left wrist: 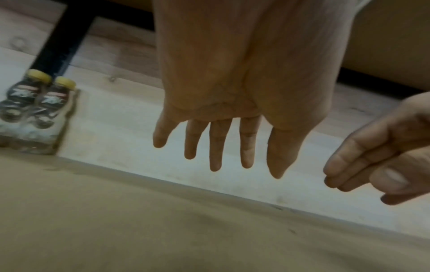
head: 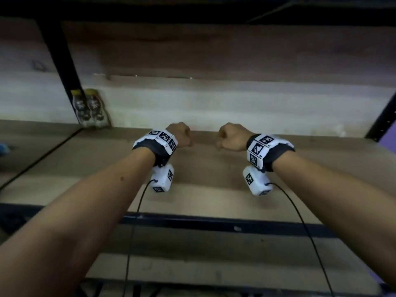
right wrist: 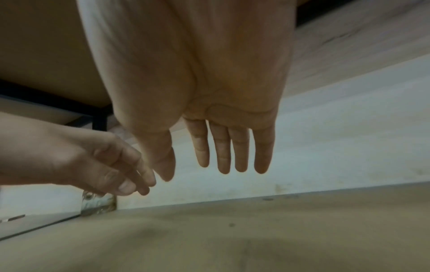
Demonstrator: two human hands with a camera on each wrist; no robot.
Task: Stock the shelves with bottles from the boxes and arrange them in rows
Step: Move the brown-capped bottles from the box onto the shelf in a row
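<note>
Both hands hang empty over the shelf board, side by side and close but not touching. The left hand has its fingers straight and spread, pointing down toward the back wall; the right hand is the same, fingers loose and slightly apart. Neither holds anything.

From the hands, the only bottles in sight stand at about ten o'clock, well apart from the left hand, tucked in the back corner just beside the black upright post. They have yellow caps and dark labels, and seem to be bound together as a clear-wrapped pack, though the blur makes that hard to confirm. No box is visible in any view.

The board ahead is bare, so most of the stocking looks still to do. The risk from here, as I judge it: a careless sweep of the left arm toward ten o'clock could knock that pack against the post or tip it. New bottles set down without squaring to the back wall would start a crooked row.
</note>
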